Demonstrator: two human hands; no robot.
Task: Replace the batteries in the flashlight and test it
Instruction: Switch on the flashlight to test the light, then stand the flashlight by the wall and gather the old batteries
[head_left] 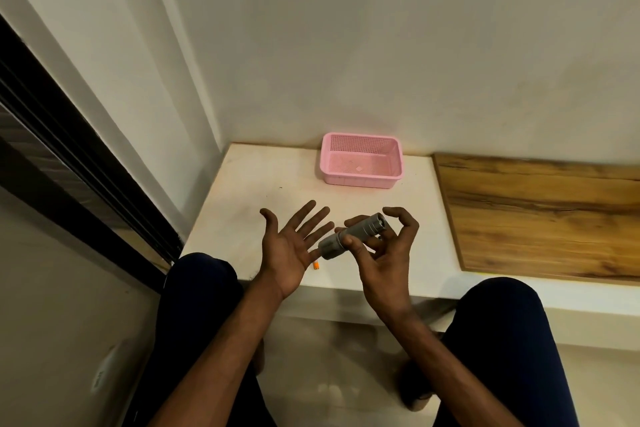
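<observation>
Now right hand [384,253] fingers clamped on grey flashlight [351,236]; left hand [289,246] fingers spread apart, palm up.

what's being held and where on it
The right hand pinches the flashlight around the middle of its barrel. The left hand is open and holds nothing.

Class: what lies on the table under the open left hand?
Below the left hand, one small orange battery shows on the white table, near its front edge. The palm and fingers cover whatever else may lie beneath them.
</observation>
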